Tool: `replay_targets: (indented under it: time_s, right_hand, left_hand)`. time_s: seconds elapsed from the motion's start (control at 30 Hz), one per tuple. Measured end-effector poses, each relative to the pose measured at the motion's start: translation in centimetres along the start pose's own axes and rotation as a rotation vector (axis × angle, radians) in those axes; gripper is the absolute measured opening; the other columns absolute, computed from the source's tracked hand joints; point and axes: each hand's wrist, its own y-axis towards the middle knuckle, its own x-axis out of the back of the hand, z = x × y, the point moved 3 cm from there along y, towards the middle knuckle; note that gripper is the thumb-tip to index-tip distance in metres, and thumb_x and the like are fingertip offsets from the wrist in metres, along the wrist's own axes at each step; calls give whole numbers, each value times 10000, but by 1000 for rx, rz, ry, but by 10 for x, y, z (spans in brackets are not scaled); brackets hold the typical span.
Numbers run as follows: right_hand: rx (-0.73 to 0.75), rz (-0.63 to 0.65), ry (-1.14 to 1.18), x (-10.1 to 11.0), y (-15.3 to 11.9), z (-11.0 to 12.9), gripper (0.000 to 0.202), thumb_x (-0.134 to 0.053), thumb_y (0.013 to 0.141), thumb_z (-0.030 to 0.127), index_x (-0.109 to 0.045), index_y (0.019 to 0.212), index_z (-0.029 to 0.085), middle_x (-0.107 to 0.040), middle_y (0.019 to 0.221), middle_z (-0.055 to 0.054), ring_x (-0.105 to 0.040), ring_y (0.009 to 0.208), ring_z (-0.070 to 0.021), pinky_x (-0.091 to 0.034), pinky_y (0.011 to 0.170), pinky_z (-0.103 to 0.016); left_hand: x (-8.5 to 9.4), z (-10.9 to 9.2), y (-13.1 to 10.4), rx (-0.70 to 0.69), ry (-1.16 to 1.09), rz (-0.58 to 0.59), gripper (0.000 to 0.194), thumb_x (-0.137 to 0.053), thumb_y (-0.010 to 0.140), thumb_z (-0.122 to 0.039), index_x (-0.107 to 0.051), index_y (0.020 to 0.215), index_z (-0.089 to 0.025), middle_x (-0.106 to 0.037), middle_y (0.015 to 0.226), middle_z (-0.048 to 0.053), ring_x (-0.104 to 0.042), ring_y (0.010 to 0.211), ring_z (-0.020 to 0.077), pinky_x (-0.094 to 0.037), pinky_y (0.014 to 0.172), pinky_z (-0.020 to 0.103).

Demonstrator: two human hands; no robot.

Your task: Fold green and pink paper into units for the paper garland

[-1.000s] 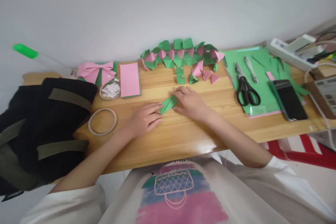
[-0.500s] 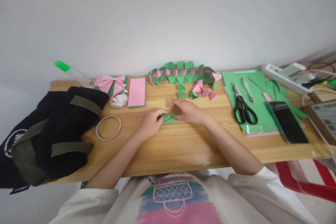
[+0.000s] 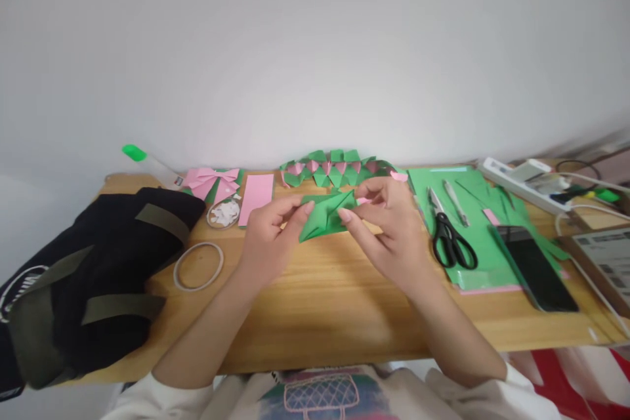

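Both hands [image 3: 275,230] [image 3: 394,236], fingers [image 3: 363,234] pinched on green paper [image 3: 325,213], ring [image 3: 176,270] left, scissors [image 3: 446,230] right, garland [image 3: 322,177] behind

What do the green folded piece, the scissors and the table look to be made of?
Green folded piece: matte paper, judging by its sharp creases and thin edges.
Scissors: smooth black handles, probably plastic; pale grey blades, likely metal.
Table: yellowish-brown with streaky grain, so wood or a wood-look laminate; the surface looks smooth, perhaps varnished.
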Motion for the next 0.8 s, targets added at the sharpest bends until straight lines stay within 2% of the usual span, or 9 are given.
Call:
replay_targets:
  time_s: [0.1,0.17,0.27,0.33,0.4,0.5,0.63,0.73,0.8]
  right_hand:
    - [-34,-79,-54,4,8,3,204,-670,842,261,-662,655,180,-581,751,-52,-552,736,-183,-443,679,-341]
    - [-90,-63,-67,3,13,5,200,-688,821,287,-641,653,188,-602,693,-31,-555,693,-177,-434,675,-340]
    - [-237,-24,-48,-1,20,7,232,-644,830,337,-604,645,201,-614,646,-20,-549,656,-176,-409,645,-331]
    - [-317,-33,-11,-3,24,9,213,-601,827,334,-587,654,209,-602,645,-20,-533,642,-173,-391,621,-326]
    - [-364,-57,39,-5,27,10,174,-575,793,296,-543,642,217,-579,647,-16,-513,632,-167,-377,605,-321]
    - [-412,-84,123,-8,32,8,166,-541,712,231,-432,586,225,-521,622,0,-471,609,-154,-351,581,-310]
    - [-462,-21,347,-13,34,4,131,-501,671,211,-423,566,221,-461,583,25,-427,585,-130,-337,573,-295]
    - [-499,61,513,-14,34,1,121,-500,683,219,-450,573,214,-437,566,39,-411,580,-117,-338,580,-289]
    - [-502,100,583,-14,33,-1,117,-514,693,209,-463,588,211,-438,572,45,-421,586,-113,-346,585,-285]
  left_hand:
    - [1,-10,5,-67,-29,-96,229,-619,865,-341,-675,721,-172,-566,542,-45,-453,460,74,-331,421,180]
    - [1,-17,6,-134,-27,-145,186,-627,871,-314,-690,760,-179,-602,567,-48,-488,469,71,-358,427,170]
    - [1,-27,5,-258,45,-175,121,-599,903,-243,-710,899,-196,-735,781,-25,-645,634,92,-475,551,165]
    - [0,-34,2,-360,153,-184,150,-574,915,-178,-704,981,-211,-766,922,-18,-698,770,103,-521,669,170]
    - [-1,-39,-2,-459,252,-194,197,-558,918,-138,-691,1034,-226,-769,964,-24,-708,816,101,-534,722,169]
    - [-2,-39,-6,-520,315,-215,225,-554,921,-130,-665,1079,-245,-762,976,-19,-711,828,114,-551,724,186]
    - [1,-33,-4,-472,172,-328,201,-577,903,-128,-603,1065,-245,-701,999,0,-701,867,118,-558,764,212]
    - [9,-24,1,-303,-67,-430,135,-607,901,-198,-520,994,-241,-605,865,-26,-638,664,77,-513,588,187]
    - [15,-21,6,-217,-121,-445,127,-620,894,-224,-502,938,-241,-538,740,-54,-535,546,63,-431,493,177]
